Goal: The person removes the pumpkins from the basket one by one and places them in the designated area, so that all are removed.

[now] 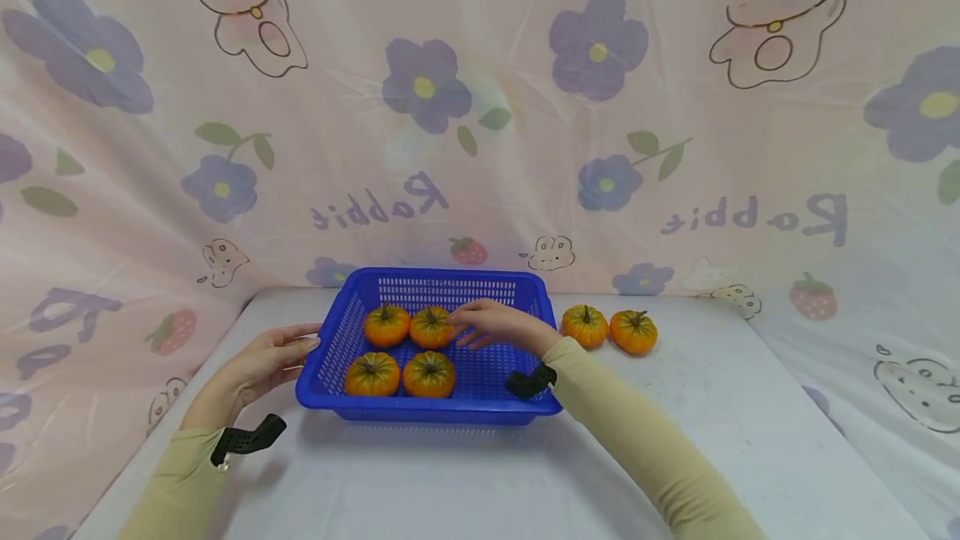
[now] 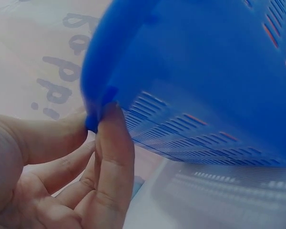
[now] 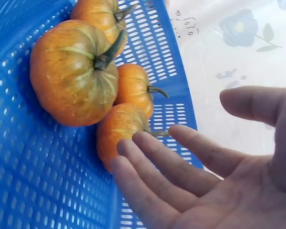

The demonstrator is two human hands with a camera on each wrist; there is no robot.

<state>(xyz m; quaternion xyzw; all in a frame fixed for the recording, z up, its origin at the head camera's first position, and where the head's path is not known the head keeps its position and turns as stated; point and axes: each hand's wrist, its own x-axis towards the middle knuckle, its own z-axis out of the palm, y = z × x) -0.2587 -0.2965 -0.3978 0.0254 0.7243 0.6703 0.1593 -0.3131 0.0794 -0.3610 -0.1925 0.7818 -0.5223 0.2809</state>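
Observation:
A blue plastic basket (image 1: 450, 417) with slotted walls stands on the table, several small orange pumpkins in its left and middle part. My left hand (image 1: 262, 367) pinches the basket's left rim between thumb and fingers; the left wrist view shows the rim (image 2: 93, 95) close up. Over the basket, my right hand (image 1: 502, 327) has its fingers extended and holds nothing. Its fingertips are right at the back middle pumpkin (image 1: 431, 327), overlapping a pumpkin (image 3: 121, 126) in the right wrist view. Nearer the front sit two more pumpkins (image 1: 429, 374) side by side.
Two pumpkins, one (image 1: 584, 326) close by the basket's right side and another (image 1: 633, 332) beside it, lie on the white tabletop (image 1: 750, 440). A printed cloth (image 1: 510, 148) with flowers and rabbits hangs behind the table and along its sides.

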